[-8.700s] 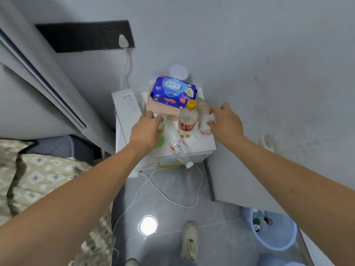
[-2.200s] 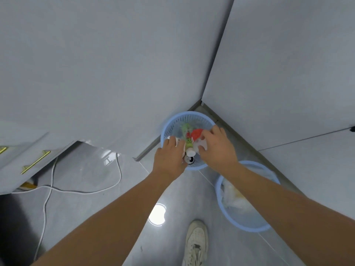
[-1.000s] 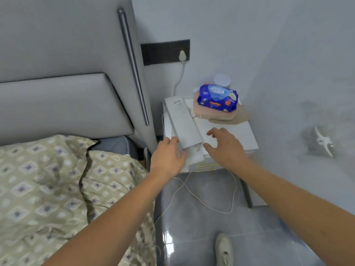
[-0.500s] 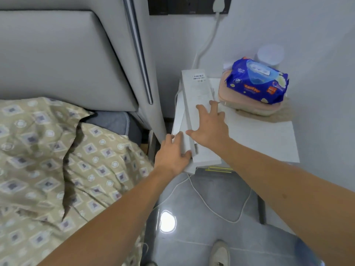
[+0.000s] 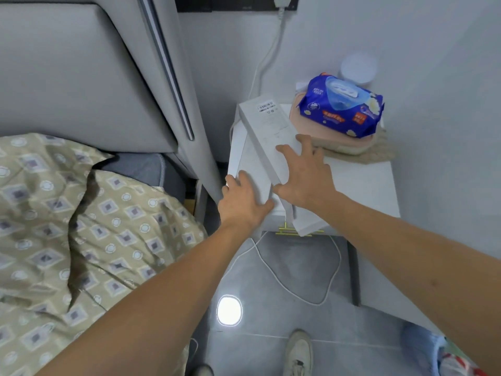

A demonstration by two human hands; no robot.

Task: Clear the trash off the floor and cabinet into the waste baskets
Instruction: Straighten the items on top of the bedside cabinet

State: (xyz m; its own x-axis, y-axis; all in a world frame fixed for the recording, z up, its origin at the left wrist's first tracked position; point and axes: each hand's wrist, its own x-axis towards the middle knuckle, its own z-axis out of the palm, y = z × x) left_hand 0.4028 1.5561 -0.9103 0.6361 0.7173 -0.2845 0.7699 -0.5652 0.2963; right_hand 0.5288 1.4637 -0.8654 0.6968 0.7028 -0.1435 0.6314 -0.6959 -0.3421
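Observation:
A long white box (image 5: 267,123) with a barcode label lies along the left side of the white bedside cabinet (image 5: 366,185), its near end overhanging the front edge. My right hand (image 5: 303,175) rests flat on the box with fingers spread. My left hand (image 5: 244,202) lies on the cabinet's front left corner, thumb against the box's side. Neither hand grips anything. A blue waste basket (image 5: 417,346) shows at the bottom right with red and white trash inside.
A blue wipes pack (image 5: 341,105) sits on a pink container (image 5: 341,143) at the cabinet's back. A white cable (image 5: 298,294) loops over the grey floor below. The patterned bed (image 5: 81,213) and grey headboard fill the left. My shoe (image 5: 298,354) stands below.
After both hands were over the blue basket, the view swung back to the cabinet. My right hand slid further up the white box and my left hand settled beside it.

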